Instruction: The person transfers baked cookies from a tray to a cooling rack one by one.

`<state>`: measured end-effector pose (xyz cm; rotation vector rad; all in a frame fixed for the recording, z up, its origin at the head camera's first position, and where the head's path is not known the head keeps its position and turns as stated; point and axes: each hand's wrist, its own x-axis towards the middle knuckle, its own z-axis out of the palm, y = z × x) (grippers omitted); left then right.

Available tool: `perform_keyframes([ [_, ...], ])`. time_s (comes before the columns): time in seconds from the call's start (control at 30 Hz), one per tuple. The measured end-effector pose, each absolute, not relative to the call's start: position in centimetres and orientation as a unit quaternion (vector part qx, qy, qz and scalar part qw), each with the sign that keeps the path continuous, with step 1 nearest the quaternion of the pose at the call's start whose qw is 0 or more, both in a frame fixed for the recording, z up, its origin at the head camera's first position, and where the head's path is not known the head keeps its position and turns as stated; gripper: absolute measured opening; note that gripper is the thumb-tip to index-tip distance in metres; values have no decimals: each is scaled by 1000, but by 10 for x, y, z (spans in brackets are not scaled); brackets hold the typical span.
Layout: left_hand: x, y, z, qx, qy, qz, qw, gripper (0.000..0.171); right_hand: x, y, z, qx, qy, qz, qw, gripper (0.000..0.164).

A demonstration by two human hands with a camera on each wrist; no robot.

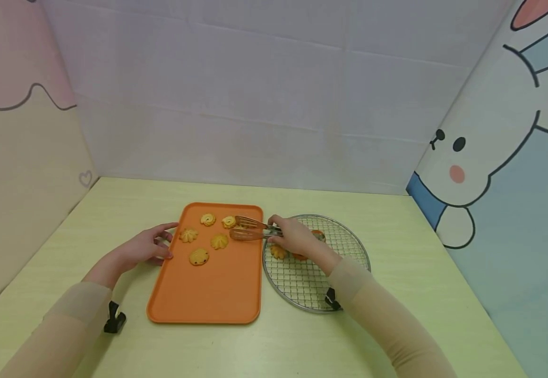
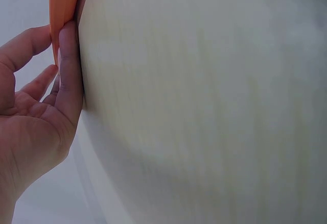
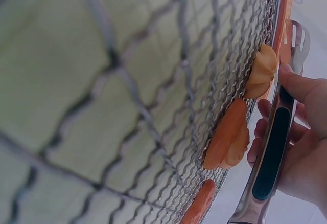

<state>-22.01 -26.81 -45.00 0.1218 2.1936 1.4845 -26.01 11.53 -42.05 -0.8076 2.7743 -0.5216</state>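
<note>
Over the right edge of the orange tray (image 1: 222,294), the metal tongs (image 3: 272,152) look light, stiff and smooth, good to hold halfway along, where the right hand (image 1: 296,237) grips them; the cookies (image 1: 219,241) seem light and crumbly (so pinch softly). The tongs' long way runs nearly side to side, tips pointing left. The left hand (image 1: 144,247) touches the tray's left edge, fingers loose.

Tongs (image 3: 273,152): metal, slotted tips, dark grip inset, in right hand (image 1: 297,237), tips apart over tray's upper right. Tray (image 1: 217,294): orange, rounded corners, left hand (image 1: 144,247) touching left edge. Cookies (image 1: 219,241) on it (five plainly visible): golden, upper half.
</note>
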Motion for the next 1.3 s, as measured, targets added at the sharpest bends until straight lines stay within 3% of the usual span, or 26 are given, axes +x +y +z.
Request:
perform_keyframes([
  [1.3, -222, -270, -457, 49, 808, 540, 231, 85, -241, 145, -389, -290, 934, -202, 61, 42],
])
